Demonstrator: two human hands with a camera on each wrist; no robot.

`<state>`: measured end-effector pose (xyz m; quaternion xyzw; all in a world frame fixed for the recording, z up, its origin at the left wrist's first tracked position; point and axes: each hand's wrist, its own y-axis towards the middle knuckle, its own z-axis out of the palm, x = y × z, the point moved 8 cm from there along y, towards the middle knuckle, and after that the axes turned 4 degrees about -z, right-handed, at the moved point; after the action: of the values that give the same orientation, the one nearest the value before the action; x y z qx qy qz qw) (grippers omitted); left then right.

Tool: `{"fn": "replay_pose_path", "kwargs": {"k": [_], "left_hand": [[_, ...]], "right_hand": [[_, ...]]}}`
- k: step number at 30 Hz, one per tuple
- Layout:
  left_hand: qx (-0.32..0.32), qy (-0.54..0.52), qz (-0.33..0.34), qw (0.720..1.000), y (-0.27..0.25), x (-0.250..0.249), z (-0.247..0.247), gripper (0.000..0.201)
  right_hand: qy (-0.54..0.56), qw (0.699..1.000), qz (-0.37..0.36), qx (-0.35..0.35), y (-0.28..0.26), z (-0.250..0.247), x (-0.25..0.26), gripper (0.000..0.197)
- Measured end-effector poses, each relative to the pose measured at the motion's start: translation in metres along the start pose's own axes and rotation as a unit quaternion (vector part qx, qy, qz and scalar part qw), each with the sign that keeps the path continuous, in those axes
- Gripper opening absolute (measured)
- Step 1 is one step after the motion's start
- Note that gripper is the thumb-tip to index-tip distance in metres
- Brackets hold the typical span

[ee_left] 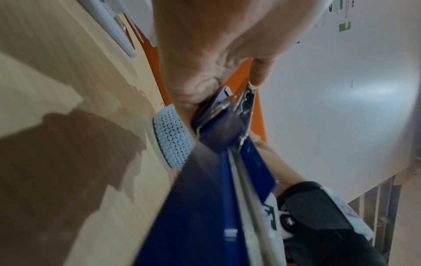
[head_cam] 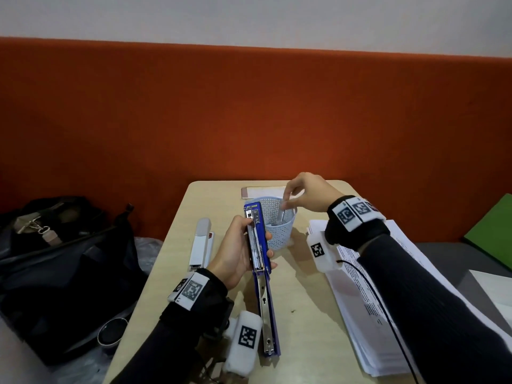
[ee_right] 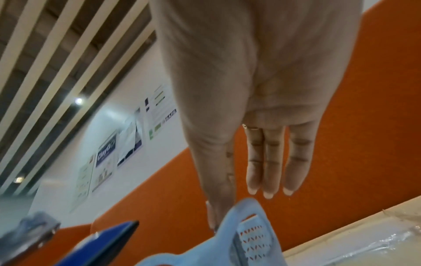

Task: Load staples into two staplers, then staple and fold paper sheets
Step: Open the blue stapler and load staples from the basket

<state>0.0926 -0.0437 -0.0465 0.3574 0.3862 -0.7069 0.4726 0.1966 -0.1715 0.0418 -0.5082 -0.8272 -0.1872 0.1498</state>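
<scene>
My left hand (head_cam: 243,239) grips a long blue stapler (head_cam: 260,261) swung open, its metal staple channel facing up and its base lying on the table (head_cam: 304,300). In the left wrist view the blue stapler (ee_left: 216,180) runs out from under my palm. My right hand (head_cam: 286,202) hovers over a light blue mesh basket (head_cam: 279,231) and pinches a grey staple strip (head_cam: 283,214) between thumb and forefinger, the other fingers straight. The right wrist view shows the basket rim (ee_right: 246,234) just under my fingertips (ee_right: 268,194). A white stapler (head_cam: 201,245) lies shut to the left.
A thick stack of printed paper sheets (head_cam: 374,300) lies at the table's right. A phone (head_cam: 263,192) lies behind the basket. A black bag (head_cam: 63,273) sits off the table's left edge. An orange padded wall (head_cam: 249,112) backs the table.
</scene>
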Motion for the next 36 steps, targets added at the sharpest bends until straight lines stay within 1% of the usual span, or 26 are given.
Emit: {"fn": "replay_pose_path", "kwargs": {"k": [3, 6, 8, 11, 12, 14, 16, 18, 19, 20, 22, 24, 27, 30, 33, 36], "left_hand": [[0.005, 0.010, 0.002, 1.000, 0.000, 0.000, 0.000, 0.037], [0.007, 0.001, 0.011, 1.000, 0.000, -0.001, 0.001, 0.038], [0.006, -0.010, 0.019, 1.000, 0.001, -0.002, 0.001, 0.037], [0.000, -0.022, 0.025, 0.999, 0.002, -0.003, -0.002, 0.033], [-0.002, -0.025, 0.027, 0.999, 0.002, -0.003, -0.003, 0.031], [-0.012, -0.027, 0.031, 0.999, 0.003, -0.003, -0.006, 0.030], [-0.022, -0.027, 0.035, 0.999, 0.002, -0.005, -0.008, 0.031], [-0.029, -0.029, 0.037, 0.998, 0.002, -0.006, -0.009, 0.032], [-0.031, -0.030, 0.037, 0.998, 0.001, -0.007, -0.008, 0.033], [-0.034, -0.031, 0.039, 0.998, 0.000, -0.008, -0.008, 0.033], [-0.044, -0.038, 0.044, 0.997, -0.001, -0.009, -0.010, 0.036], [-0.061, -0.047, 0.053, 0.996, -0.001, -0.011, -0.014, 0.043], [-0.085, -0.058, 0.065, 0.993, -0.003, -0.014, -0.020, 0.052], [-0.113, -0.061, 0.076, 0.989, -0.006, -0.020, -0.025, 0.048], [-0.123, -0.045, 0.093, 0.987, -0.008, -0.026, -0.027, 0.043], [-0.105, -0.040, 0.102, 0.988, -0.008, -0.029, -0.027, 0.050]], "right_hand": [[0.053, 0.997, 0.000, -0.055, -0.009, -0.005, -0.008, 0.015], [0.079, 0.992, -0.002, -0.100, -0.011, -0.004, -0.009, 0.016], [0.051, 0.994, -0.015, -0.098, -0.007, 0.005, -0.002, 0.015], [-0.032, 0.994, -0.041, -0.098, 0.003, 0.017, 0.011, 0.006], [-0.060, 0.993, -0.047, -0.090, 0.007, 0.019, 0.015, 0.011], [-0.085, 0.995, -0.046, -0.036, 0.013, 0.029, 0.019, 0.017], [-0.109, 0.992, -0.022, 0.053, 0.016, 0.042, 0.021, 0.014], [-0.168, 0.976, 0.010, 0.139, 0.017, 0.053, 0.018, 0.022], [-0.185, 0.968, 0.024, 0.167, 0.016, 0.056, 0.017, 0.025], [-0.183, 0.966, 0.033, 0.181, 0.016, 0.057, 0.016, 0.027], [-0.139, 0.972, 0.041, 0.188, 0.013, 0.058, 0.012, 0.027], [-0.087, 0.982, 0.038, 0.161, 0.008, 0.057, 0.010, 0.026], [-0.025, 0.996, 0.017, 0.084, -0.004, 0.050, 0.008, 0.028], [-0.010, 1.000, -0.012, 0.026, -0.020, 0.047, 0.009, 0.037], [0.004, 0.999, -0.034, 0.000, -0.033, 0.049, 0.014, 0.044], [0.014, 0.998, -0.056, -0.002, -0.041, 0.049, 0.023, 0.043]]}}
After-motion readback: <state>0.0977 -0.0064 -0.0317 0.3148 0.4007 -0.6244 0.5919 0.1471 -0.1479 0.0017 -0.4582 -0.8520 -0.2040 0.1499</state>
